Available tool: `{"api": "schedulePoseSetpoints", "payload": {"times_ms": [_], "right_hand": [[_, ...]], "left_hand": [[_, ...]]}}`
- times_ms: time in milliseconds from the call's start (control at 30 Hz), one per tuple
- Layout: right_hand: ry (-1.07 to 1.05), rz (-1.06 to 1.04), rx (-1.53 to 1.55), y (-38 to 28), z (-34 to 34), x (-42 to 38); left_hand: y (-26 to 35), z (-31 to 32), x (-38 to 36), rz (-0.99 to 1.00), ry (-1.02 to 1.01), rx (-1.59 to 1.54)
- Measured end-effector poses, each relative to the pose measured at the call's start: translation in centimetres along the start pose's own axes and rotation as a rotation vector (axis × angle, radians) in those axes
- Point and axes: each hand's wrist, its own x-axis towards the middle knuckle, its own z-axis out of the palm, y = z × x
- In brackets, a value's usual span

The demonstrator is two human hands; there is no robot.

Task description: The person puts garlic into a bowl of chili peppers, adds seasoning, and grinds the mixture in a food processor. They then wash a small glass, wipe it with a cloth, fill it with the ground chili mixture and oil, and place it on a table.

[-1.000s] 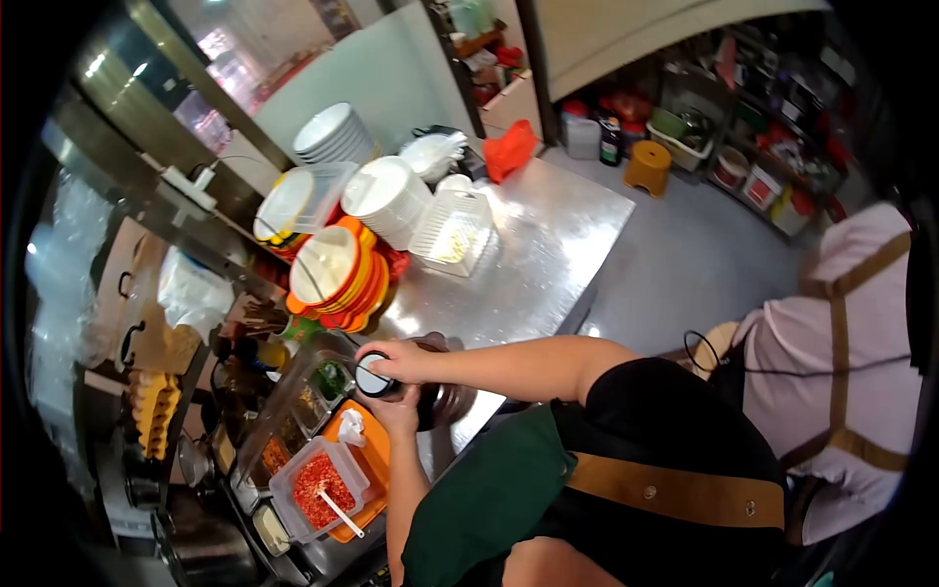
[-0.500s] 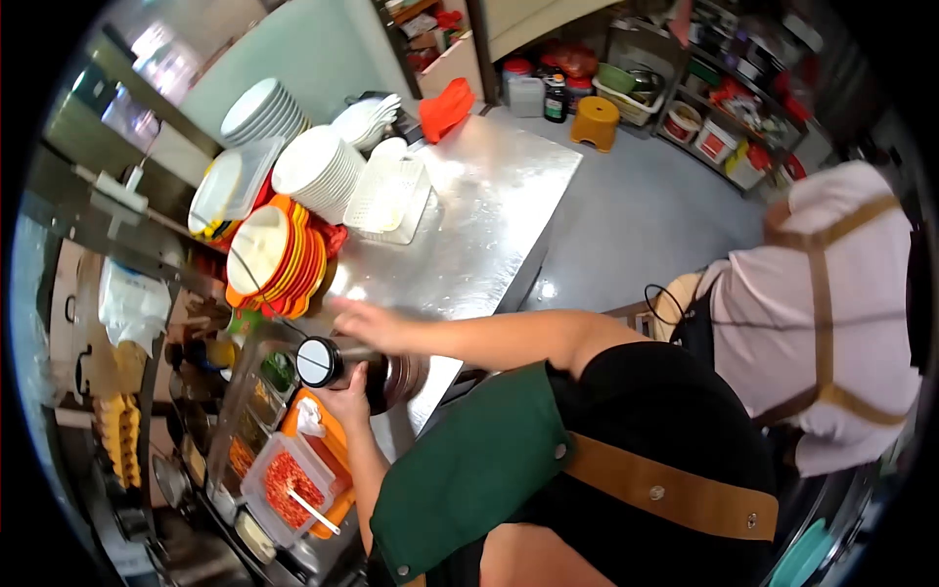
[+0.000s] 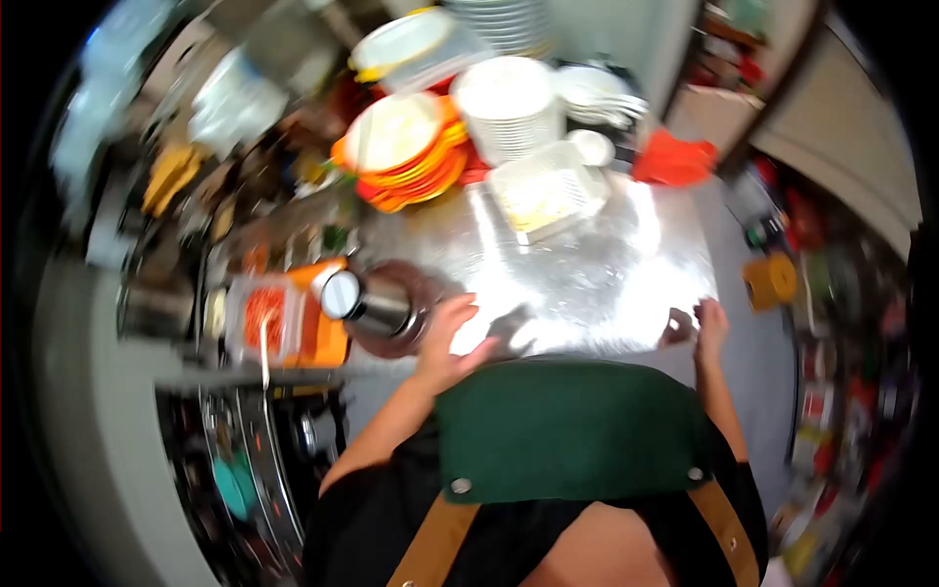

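My left hand point(image 3: 452, 338) is open, thumb and fingers spread, just right of a brown see-through jar point(image 3: 425, 289) with a steel upper part and a round white-topped cap point(image 3: 340, 293). It hovers by the steel table's front edge with nothing in it. At the table's right edge is my right hand point(image 3: 712, 331), its fingers blurred, with a dark reflection beside it on the metal. An orange tray point(image 3: 333, 338) lies left of the jar, and on it rests a clear tub point(image 3: 235, 318) of chopped red food point(image 3: 266, 308) with a white-handled spoon point(image 3: 264, 352).
Along the back of the steel table point(image 3: 606, 279) stand stacked orange-rimmed plates point(image 3: 391, 137), white bowls point(image 3: 507, 98), a white basket point(image 3: 548, 191) and a red bag point(image 3: 675, 158). A yellow stool point(image 3: 769, 282) is on the floor to the right, beside crowded shelves.
My left hand has come off the jar and opened. My right hand has moved from above the jar to the table's right edge. The view has swung round to face the table.
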Motion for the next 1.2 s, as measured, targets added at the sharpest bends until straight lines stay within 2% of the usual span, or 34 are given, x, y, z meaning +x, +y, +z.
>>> {"api": "schedulePoseSetpoints", "payload": {"times_ms": [67, 167, 233, 267, 300, 333, 367, 400, 467, 500, 533, 567, 667, 700, 767, 833, 900, 967, 1033, 1100, 1167, 1200], "right_hand": [[-0.023, 0.032, 0.08, -0.3, -1.4, 2.2], [-0.085, 0.024, 0.056, -0.1, -1.3, 4.4], [-0.078, 0.007, -0.052, -0.1, -2.0, 4.7], [-0.091, 0.038, 0.004, 0.6, -2.0, 4.6], [-0.091, -0.023, -0.118, 2.4, -2.7, 5.1], [-0.062, -0.143, -0.244, 2.6, -2.6, 4.6], [-0.091, -0.207, -0.243, 2.9, -2.6, 4.1], [-0.093, -0.172, -0.237, 2.0, -2.4, 3.3], [-0.06, -0.199, -0.275, 1.5, -2.6, 2.6], [-0.046, -0.362, -0.432, 2.2, -3.5, 2.8], [-0.064, -0.39, -0.458, 1.4, -4.2, 2.8], [-0.103, -0.315, -0.472, -0.2, -5.1, 2.8], [-0.008, -0.337, -0.601, 1.4, -8.7, 4.5], [0.016, -0.284, -0.626, 2.5, -10.4, 5.0], [0.061, -0.217, -0.643, 6.3, -14.3, 5.9], [0.087, -0.041, -0.691, 11.3, -18.9, 6.0], [0.098, 0.071, -0.784, 14.3, -23.9, 5.4], [0.052, 0.23, -0.821, 20.7, -29.5, 5.2], [0.022, 0.335, -0.771, 26.3, -35.5, 4.4], [-0.054, 0.573, -0.69, 28.8, -41.0, 3.8], [-0.007, 0.689, -0.55, 36.9, -47.2, 1.8], [-0.01, 0.74, -0.55, 38.2, -49.5, 2.1]], "left_hand": [[-0.7, 3.3, -1.3, -0.073, -0.015, -0.167], [-2.3, 4.4, -7.7, -0.44, -0.046, -0.063], [-3.3, 3.5, -12.1, -0.572, -0.072, 0.017], [-3.5, 2.5, -14.2, -0.557, -0.142, 0.045], [-3.7, 2.2, -15.5, -0.527, -0.22, 0.066], [-2.8, 2.3, -15.2, -0.66, -0.231, 0.031], [-2.2, 2.3, -14.6, -0.784, -0.247, 0.007], [-3.3, 3.5, -14.8, -0.72, -0.293, -0.021], [-6.0, 6.3, -14.8, -0.642, -0.142, -0.229], [-6.1, 7.3, -13.4, -0.592, -0.197, -0.269], [-5.2, 8.1, -11.7, -0.603, -0.176, -0.308], [-4.2, 8.6, -9.9, -0.618, -0.143, -0.339], [-2.8, 10.0, -6.3, -0.627, -0.087, -0.404], [-2.6, 10.6, -5.5, -0.663, -0.05, -0.435], [-3.2, 13.1, -3.5, -0.557, -0.014, -0.356], [-3.3, 15.6, -1.4, -0.534, -0.002, -0.346], [1.6, 18.4, 3.6, -0.582, 0.01, -0.428], [5.0, 22.3, 7.4, -0.321, -0.039, -0.238], [8.4, 27.0, 11.2, -0.278, -0.113, -0.153], [10.9, 31.6, 15.4, 0.038, -0.14, 0.059], [13.1, 35.1, 20.3, 0.067, -0.242, 0.213], [12.5, 36.7, 22.9, 0.105, -0.197, 0.324]]}}
